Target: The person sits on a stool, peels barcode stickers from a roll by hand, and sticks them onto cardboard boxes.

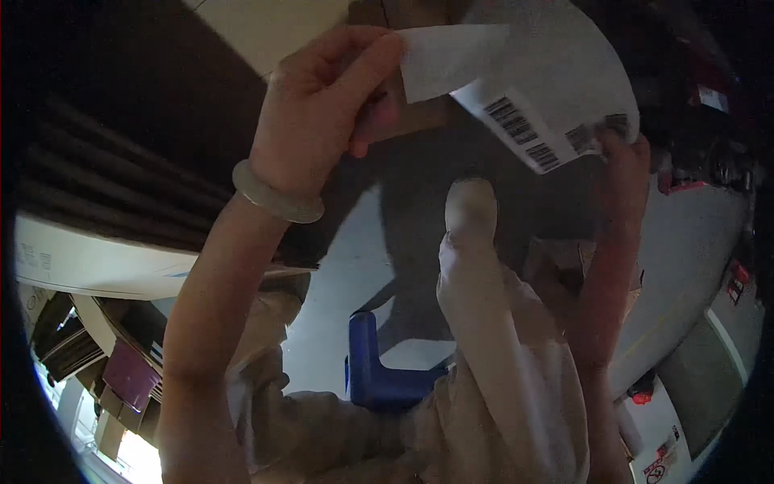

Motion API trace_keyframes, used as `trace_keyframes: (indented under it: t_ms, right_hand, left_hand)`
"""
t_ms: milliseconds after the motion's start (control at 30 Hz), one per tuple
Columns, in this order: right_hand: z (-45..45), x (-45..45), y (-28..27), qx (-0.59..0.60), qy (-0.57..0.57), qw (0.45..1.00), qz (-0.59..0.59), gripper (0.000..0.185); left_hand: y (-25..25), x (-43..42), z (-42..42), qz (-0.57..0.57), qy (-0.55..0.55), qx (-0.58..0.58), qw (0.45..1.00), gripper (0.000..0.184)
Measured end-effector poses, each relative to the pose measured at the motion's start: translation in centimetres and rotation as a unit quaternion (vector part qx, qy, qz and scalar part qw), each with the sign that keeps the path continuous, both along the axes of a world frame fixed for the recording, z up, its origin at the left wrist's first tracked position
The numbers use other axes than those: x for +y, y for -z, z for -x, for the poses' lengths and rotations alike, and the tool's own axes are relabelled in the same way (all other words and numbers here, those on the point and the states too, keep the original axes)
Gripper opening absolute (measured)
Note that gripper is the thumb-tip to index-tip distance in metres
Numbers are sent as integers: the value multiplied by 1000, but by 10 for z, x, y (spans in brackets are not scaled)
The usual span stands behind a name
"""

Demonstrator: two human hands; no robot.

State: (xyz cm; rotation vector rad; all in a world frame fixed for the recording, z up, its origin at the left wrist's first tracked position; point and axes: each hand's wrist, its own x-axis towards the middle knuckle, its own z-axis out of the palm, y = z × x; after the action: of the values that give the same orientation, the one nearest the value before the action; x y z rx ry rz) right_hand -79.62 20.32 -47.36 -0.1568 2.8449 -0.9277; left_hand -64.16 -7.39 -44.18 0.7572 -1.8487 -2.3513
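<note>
A white sheet with several black barcodes [556,73] is stretched between my two hands at the top of the view. My left hand [330,105], with a pale bangle [276,198] on its wrist, pinches a plain strip at the sheet's left end between thumb and fingers. My right hand [625,169] grips the lower right edge next to a barcode; its fingers are dim and partly blurred. The sheet curves between the hands, and its lower edge hangs over the dark floor.
Stacked dark layers, perhaps cardboard, [113,173] fill the left side. A blue plastic frame [379,379] stands on the floor beside my legs [484,306]. Cardboard boxes [97,323] are at the lower left. A white box with red marks [661,431] is at the lower right.
</note>
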Motion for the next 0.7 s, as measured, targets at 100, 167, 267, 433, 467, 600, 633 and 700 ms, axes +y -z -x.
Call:
trace_keyframes:
  t_ms: [100,167,267,433,467,600,633,700]
  right_hand:
    - [40,56,8,96,-10,995,-19,34]
    - [46,50,-3,105,-10,991,80,33]
    - [13,-2,-51,53,-385,921,-15,25]
    - [-19,-83,-42,-338,-515,783,-83,34]
    - [-21,-95,-35,-422,-513,737,-126,30]
    - [-27,-130,-50,-357,-283,877,-150,33]
    - [-23,-129,-46,-357,-287,884,-94,32]
    - [-15,-127,-36,-356,-290,888,-42,30]
  left_hand:
    - [-1,-4,-1,125,-24,57,990,15]
    - [-1,-13,-4,195,-45,94,975,14]
    - [2,-31,-10,416,-49,174,891,17]
    - [6,-46,-25,726,55,301,616,26]
    - [7,-48,-28,725,56,300,617,26]
    - [5,-55,-33,759,73,303,571,28]
    - [3,-56,-32,770,71,306,556,29]
    - [0,-58,-33,774,81,306,549,30]
